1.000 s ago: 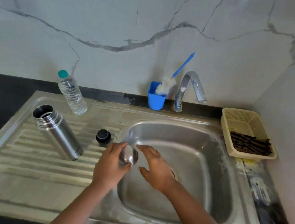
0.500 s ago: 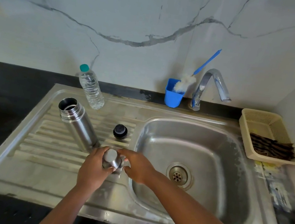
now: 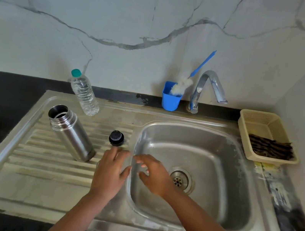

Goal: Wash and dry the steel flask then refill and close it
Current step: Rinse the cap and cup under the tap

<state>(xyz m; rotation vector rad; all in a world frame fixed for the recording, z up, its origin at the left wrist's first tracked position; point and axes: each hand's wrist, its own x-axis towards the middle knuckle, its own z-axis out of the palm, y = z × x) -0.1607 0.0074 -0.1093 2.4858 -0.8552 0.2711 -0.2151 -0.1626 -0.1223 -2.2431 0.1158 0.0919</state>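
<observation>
The steel flask (image 3: 71, 134) stands uncapped on the ribbed drainboard (image 3: 49, 158), its mouth empty and dark. Its black stopper (image 3: 116, 138) sits to the right of it, near the basin's edge. My left hand (image 3: 111, 171) lies palm down over the drainboard just below the stopper, fingers stretched forward. My right hand (image 3: 152, 176) hovers over the basin's left rim with its fingers spread and holds nothing. The small steel cup is out of sight; my left hand covers that spot.
A clear water bottle (image 3: 84, 94) with a teal cap stands behind the flask. A blue holder (image 3: 171, 96) with a bottle brush (image 3: 182, 84) sits left of the tap (image 3: 206, 90). At right, a beige basket (image 3: 267, 122) holds a striped cloth (image 3: 270, 148). The basin's drain (image 3: 180, 179) is uncovered.
My left hand held a small steel cup with my right hand touching it. Both hands have let go and now have straight fingers. The view has shifted left and back.
</observation>
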